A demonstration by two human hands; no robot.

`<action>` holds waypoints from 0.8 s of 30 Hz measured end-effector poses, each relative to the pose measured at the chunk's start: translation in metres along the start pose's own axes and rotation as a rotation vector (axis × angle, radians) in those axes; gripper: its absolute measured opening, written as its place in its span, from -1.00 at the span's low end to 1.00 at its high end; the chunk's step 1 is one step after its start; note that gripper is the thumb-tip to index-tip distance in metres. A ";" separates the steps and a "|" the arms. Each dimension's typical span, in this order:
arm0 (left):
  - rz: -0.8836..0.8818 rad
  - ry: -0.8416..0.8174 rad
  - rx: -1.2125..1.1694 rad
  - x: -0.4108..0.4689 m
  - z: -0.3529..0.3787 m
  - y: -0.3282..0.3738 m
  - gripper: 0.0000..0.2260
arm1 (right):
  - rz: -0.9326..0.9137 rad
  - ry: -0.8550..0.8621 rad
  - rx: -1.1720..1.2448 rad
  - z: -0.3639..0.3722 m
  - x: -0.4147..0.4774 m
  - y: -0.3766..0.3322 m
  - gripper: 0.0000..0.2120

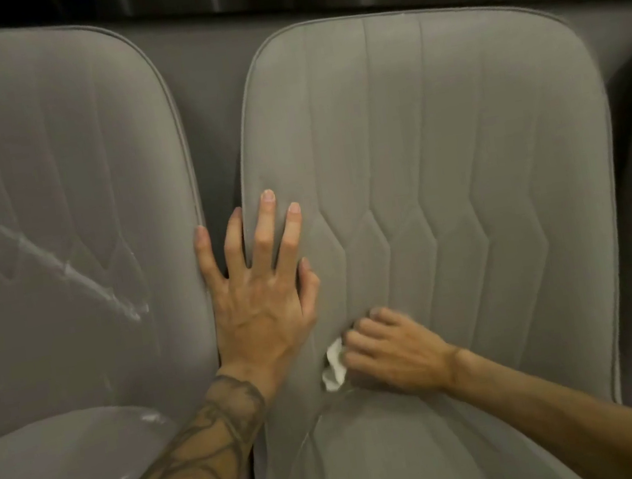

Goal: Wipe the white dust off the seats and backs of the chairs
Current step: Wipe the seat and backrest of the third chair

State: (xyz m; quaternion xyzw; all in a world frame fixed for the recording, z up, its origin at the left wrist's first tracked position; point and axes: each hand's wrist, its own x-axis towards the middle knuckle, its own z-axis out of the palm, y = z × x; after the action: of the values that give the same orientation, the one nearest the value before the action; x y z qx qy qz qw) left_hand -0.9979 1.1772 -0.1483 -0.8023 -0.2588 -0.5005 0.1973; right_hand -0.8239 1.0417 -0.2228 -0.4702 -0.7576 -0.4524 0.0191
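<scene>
L chair [55, 186]: white dust [66, 268]; R chair [458, 162]: cloth [334, 368].

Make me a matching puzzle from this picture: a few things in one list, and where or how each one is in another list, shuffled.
Things:
1. left hand
2. right hand
3. left chair back
4. white cloth

States:
A. streaked with white dust
B. crumpled low on the middle chair back
C. spread flat, fingers on the middle chair back's edge
D. curled round the white cloth

Pairs: 1-C, 2-D, 3-A, 4-B.
</scene>
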 end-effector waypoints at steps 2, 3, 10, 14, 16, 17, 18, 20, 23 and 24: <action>-0.004 0.002 -0.009 0.001 0.001 0.000 -0.46 | 0.290 0.134 -0.043 -0.005 0.013 0.013 -0.86; -0.007 0.003 -0.008 0.001 0.002 0.000 -0.46 | 0.433 0.197 -0.057 -0.005 0.017 0.014 -0.84; 0.006 -0.003 0.006 0.001 0.002 -0.001 -0.46 | 0.151 0.066 -0.002 0.000 0.005 -0.001 -0.82; 0.002 -0.015 0.015 0.002 -0.003 -0.001 -0.46 | 0.540 0.315 -0.171 -0.041 0.065 0.076 -0.77; 0.001 -0.034 0.028 0.003 -0.009 0.000 -0.45 | 0.702 0.425 -0.239 -0.067 0.110 0.123 -0.73; 0.005 -0.046 0.033 0.003 -0.013 0.000 -0.45 | 0.750 0.441 -0.224 -0.080 0.133 0.145 -0.72; 0.016 -0.056 0.030 0.005 -0.017 0.000 -0.45 | 0.810 0.447 -0.193 -0.092 0.154 0.164 -0.69; 0.060 -0.054 0.002 0.009 -0.023 -0.007 -0.48 | 0.964 0.447 -0.114 -0.102 0.182 0.181 -0.64; 0.073 -0.009 -0.022 0.017 -0.031 -0.032 -0.51 | 0.868 0.401 -0.022 -0.096 0.187 0.143 -0.66; 0.027 -0.003 -0.012 0.019 -0.033 -0.041 -0.51 | 0.756 0.364 0.008 -0.094 0.183 0.124 -0.67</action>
State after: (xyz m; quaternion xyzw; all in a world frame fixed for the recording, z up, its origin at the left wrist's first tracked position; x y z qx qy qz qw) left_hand -1.0395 1.1948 -0.1148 -0.8075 -0.2453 -0.4983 0.1987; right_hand -0.8726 1.1212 -0.0015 -0.6273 -0.5177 -0.4864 0.3192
